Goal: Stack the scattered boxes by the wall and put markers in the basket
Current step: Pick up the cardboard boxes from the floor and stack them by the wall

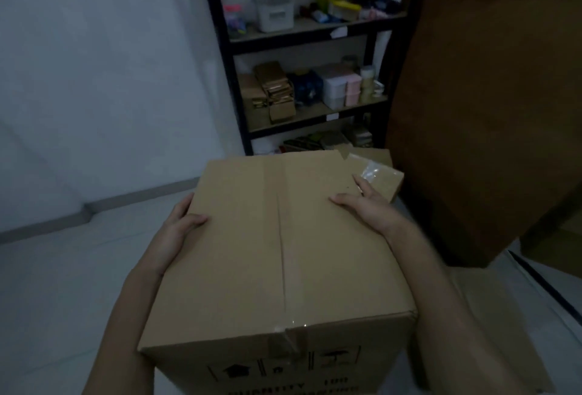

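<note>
A large cardboard box [277, 253] with a taped top seam and black shipping print on its near face fills the middle of the view. My left hand [176, 231] grips its left top edge, thumb on top and fingers down the side. My right hand [362, 202] holds the right top edge, with thumb and forefinger lying on the lid. Just behind the box sits a smaller cardboard box [382, 179] with shiny tape, partly hidden. No markers or basket can be made out in the dim light.
A black shelf rack [233, 80] with jars, small boxes and containers stands ahead against the white wall [94, 80]. A brown wooden door [488, 95] is at the right. Pale floor [63, 268] spreads to the left.
</note>
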